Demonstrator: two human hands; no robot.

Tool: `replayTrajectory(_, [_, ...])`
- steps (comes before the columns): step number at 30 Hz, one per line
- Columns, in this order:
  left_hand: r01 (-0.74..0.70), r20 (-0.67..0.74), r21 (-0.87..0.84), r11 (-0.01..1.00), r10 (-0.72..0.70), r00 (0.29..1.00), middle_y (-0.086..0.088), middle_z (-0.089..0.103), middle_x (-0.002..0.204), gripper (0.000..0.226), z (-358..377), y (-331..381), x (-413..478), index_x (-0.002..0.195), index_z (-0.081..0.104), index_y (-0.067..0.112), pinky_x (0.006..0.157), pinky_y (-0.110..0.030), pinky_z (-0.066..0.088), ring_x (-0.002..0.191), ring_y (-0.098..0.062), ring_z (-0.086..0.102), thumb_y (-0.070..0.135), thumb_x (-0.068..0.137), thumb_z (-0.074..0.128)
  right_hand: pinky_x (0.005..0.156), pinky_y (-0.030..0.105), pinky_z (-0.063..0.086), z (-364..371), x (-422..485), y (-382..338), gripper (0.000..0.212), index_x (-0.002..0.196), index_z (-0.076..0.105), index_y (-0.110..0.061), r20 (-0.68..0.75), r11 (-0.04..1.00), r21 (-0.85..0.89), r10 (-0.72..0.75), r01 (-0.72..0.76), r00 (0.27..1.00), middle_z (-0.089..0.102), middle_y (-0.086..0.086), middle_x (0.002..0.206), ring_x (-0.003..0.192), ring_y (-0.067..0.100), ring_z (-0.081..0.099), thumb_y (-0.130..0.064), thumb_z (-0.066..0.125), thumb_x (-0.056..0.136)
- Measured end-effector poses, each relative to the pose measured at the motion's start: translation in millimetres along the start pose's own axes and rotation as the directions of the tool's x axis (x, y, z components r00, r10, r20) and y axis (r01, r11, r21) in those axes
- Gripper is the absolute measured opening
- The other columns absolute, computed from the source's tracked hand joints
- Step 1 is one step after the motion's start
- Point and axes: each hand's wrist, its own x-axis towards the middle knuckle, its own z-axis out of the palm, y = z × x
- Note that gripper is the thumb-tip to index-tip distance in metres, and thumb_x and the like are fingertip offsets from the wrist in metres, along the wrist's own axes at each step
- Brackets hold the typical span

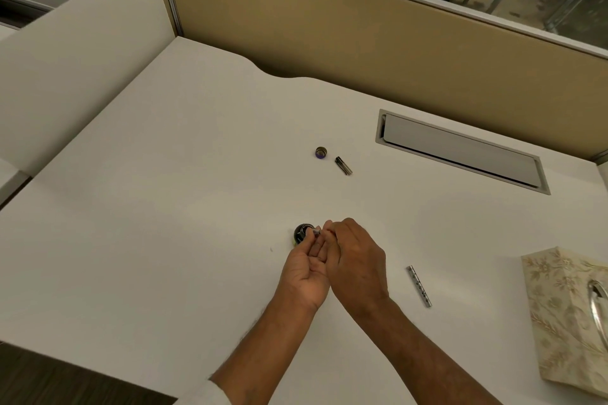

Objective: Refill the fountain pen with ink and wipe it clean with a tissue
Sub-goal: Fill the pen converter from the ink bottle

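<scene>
Pinching a small pen part (316,232) between both hands, left hand (307,268) half-curled palm up, right hand (357,260) closed over it, just above the open ink bottle (301,233). Farther right, pen barrel (418,286), tissue box (566,316). Beyond, bottle cap (321,152), pen cap (343,165).

Left hand (307,268) palm-up, right hand (357,260) curled, fingers (324,230) pinched together.

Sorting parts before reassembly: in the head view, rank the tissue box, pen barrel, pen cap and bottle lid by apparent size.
1. tissue box, partly cut off by the frame
2. pen barrel
3. pen cap and bottle lid: both small and farther away, too close to rank
</scene>
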Motion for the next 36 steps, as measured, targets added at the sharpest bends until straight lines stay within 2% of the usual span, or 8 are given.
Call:
replayTrajectory(2, [-0.002,-0.001,0.004,1.000,0.002,1.000,-0.020,0.073,0.099,0.029,0.4,-0.2,-0.2,0.125,0.063,-0.002,0.052,-0.035,0.064,0.064,-0.025,0.079,0.015,0.102,0.059,0.054,0.039,0.057,0.2,0.3,0.5,0.007,0.091,0.073,-0.005,-0.004,1.000,0.007,0.003,-0.003,1.000,0.069,0.006,0.080,0.069,0.024,0.065,0.001,0.069,0.088])
replayTrajectory(7, [0.015,0.007,0.018,1.000,-0.015,1.000,-0.020,0.078,0.088,0.024,1.2,-0.4,-2.0,0.114,0.066,-0.003,0.054,-0.035,0.065,0.067,-0.026,0.079,0.016,0.102,0.059,0.052,0.041,0.057,0.2,1.6,0.6,0.009,0.089,0.072,-0.005,-0.001,1.000,0.004,0.015,-0.015,1.000,0.068,0.006,0.079,0.068,0.026,0.064,0.002,0.067,0.088])
replayTrajectory(14, [0.034,0.009,-0.034,0.999,-0.033,0.999,-0.020,0.078,0.077,0.021,7.3,0.9,-2.9,0.106,0.066,-0.004,0.043,-0.032,0.059,0.058,-0.026,0.078,0.015,0.103,0.057,0.050,0.042,0.055,-1.1,2.9,-4.9,0.008,0.084,0.070,-0.004,-0.005,1.000,0.008,0.010,-0.010,1.000,0.066,0.007,0.076,0.066,0.025,0.062,0.001,0.065,0.090])
replayTrajectory(29, [0.041,0.003,-0.052,0.998,-0.040,0.999,-0.021,0.077,0.077,0.023,8.4,0.6,-1.0,0.108,0.066,-0.006,0.042,-0.032,0.059,0.057,-0.026,0.077,0.015,0.104,0.057,0.045,0.042,0.053,0.3,5.4,-6.5,0.014,0.079,0.066,-0.004,-0.023,1.000,-0.012,0.003,-0.003,1.000,0.063,0.007,0.071,0.061,0.026,0.059,-0.006,0.063,0.091])
replayTrajectory(32, [0.043,0.006,-0.033,0.999,-0.042,0.999,-0.019,0.075,0.096,0.027,6.6,0.1,0.7,0.120,0.065,-0.004,0.047,-0.035,0.062,0.070,-0.029,0.079,0.016,0.103,0.058,0.047,0.041,0.052,1.6,5.4,-4.3,0.011,0.081,0.067,-0.006,-0.014,1.000,-0.002,0.028,-0.028,1.000,0.063,0.005,0.073,0.062,0.024,0.058,-0.005,0.066,0.092])
replayTrajectory(34, [0.040,0.004,-0.008,0.999,-0.040,0.999,-0.018,0.072,0.106,0.032,5.2,-0.4,2.0,0.127,0.064,-0.004,0.056,-0.039,0.066,0.089,-0.028,0.075,0.017,0.104,0.057,0.050,0.039,0.052,1.9,5.2,-2.7,0.013,0.082,0.067,-0.008,-0.006,0.999,0.012,0.043,-0.043,0.999,0.063,0.002,0.074,0.064,0.021,0.058,-0.010,0.064,0.095])
replayTrajectory(36, [0.038,0.003,0.013,0.999,-0.039,0.999,-0.017,0.071,0.113,0.035,4.4,-0.7,2.5,0.130,0.062,-0.004,0.068,-0.040,0.066,0.101,-0.028,0.070,0.018,0.104,0.056,0.053,0.038,0.052,1.8,5.0,-1.5,0.013,0.085,0.068,-0.011,0.008,0.997,0.029,0.067,-0.067,0.998,0.064,-0.001,0.077,0.067,0.019,0.059,-0.014,0.063,0.096])
